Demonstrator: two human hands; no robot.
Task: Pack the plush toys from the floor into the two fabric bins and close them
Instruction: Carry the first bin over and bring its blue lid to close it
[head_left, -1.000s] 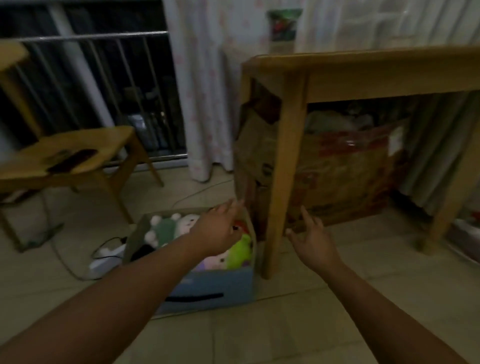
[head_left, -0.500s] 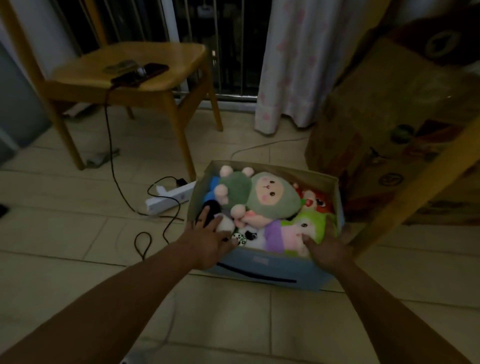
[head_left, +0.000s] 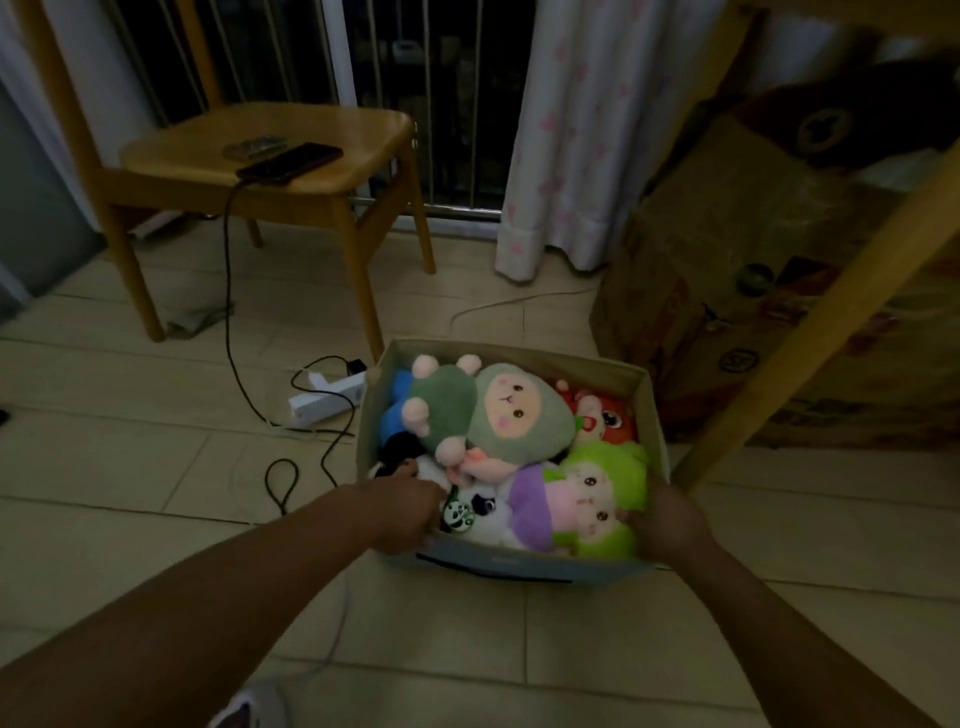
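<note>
The fabric bin (head_left: 511, 564) sits on the floor directly ahead of the person, its long axis running left to right, heaped with plush toys (head_left: 498, 415) and not yet closed. The left hand (head_left: 402, 512) curls over the near-left corner of the rim, and the right hand (head_left: 667, 522) grips the near-right corner beside the lime-green doll (head_left: 597, 499). Both hands are equally near, one at each end, which suits a two-handed lift or drag toward the body.

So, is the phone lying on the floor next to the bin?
No, the phone lies on the wooden chair, behind the fabric bin.
</note>
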